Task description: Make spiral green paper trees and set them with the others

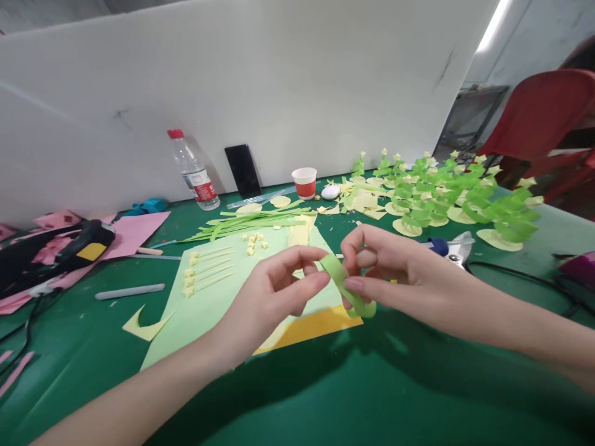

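Observation:
Both of my hands hold one green paper strip [346, 286] above the green table [372, 384]. My left hand [274, 291] pinches the strip's upper end between thumb and fingertips. My right hand [390, 272] is closed round the strip, which curls into a loop below its thumb. Under the hands lies a light green sheet [209, 297] with several thin sticks tipped with small yellow stars [204, 269], and a yellow sheet [316, 325] pokes out at its near corner.
A bundle of green strips [251, 224], a water bottle [195, 170], a black phone [242, 170] and a red paper cup [304, 183] stand further back. Several finished green paper trees [455, 195] fill the right. Scissors [453, 248], a glue gun [69, 244], pink paper [134, 232] and cables [525, 275] lie around.

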The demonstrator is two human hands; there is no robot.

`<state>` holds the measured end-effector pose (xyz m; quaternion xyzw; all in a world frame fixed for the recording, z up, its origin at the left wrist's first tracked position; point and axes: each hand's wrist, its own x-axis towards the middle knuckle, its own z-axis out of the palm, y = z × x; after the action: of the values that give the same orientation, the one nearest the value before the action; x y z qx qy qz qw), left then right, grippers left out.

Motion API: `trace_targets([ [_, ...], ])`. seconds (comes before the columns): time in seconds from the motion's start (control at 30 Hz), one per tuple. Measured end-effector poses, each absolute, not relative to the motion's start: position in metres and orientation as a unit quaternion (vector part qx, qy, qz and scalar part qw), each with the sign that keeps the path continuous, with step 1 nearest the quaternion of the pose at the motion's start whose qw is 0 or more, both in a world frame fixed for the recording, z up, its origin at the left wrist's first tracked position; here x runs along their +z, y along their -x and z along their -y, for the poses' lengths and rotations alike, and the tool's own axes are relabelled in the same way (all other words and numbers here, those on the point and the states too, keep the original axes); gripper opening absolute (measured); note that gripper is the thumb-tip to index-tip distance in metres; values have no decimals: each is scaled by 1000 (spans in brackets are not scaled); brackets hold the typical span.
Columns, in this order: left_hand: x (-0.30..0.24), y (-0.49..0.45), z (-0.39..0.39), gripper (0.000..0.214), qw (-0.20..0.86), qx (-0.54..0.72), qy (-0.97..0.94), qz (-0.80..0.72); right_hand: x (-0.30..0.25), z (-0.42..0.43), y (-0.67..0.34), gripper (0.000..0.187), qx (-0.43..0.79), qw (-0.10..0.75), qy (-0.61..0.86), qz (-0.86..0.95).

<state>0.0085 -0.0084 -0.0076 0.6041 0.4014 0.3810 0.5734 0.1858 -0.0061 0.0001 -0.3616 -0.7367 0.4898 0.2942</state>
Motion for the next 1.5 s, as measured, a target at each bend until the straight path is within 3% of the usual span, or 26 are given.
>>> trace_targets([
  [0.17, -9, -7, 8, 8, 640, 347, -571, -380, -2, 3, -187, 13, 591, 273, 345, 676],
  [0.53, -9, 0, -7, 17, 528, 404, -629, -403, 6, -14, -199, 16, 635, 302, 332, 628],
  [0.7, -9, -1, -2, 25, 395, 394, -690, -461, 5, -13, -199, 18, 633, 304, 332, 630],
  [0.87, -5, -2, 0, 24, 287, 407, -722, -481, 2, -12, -196, 9, 616, 300, 333, 648],
  [1.1, 2, 8, -8, 4, 218, 535, -686, -442, 7, -7, -195, 6, 556, 236, 379, 701],
  [1.3, 5, 18, -14, 11, 103, 545, -722, -413, 6, -8, -196, 14, 384, 368, 414, 739],
  [1.5, 8, 14, -7, 10, 114, 484, -738, -456, 3, -9, -196, 15, 373, 373, 423, 737],
])
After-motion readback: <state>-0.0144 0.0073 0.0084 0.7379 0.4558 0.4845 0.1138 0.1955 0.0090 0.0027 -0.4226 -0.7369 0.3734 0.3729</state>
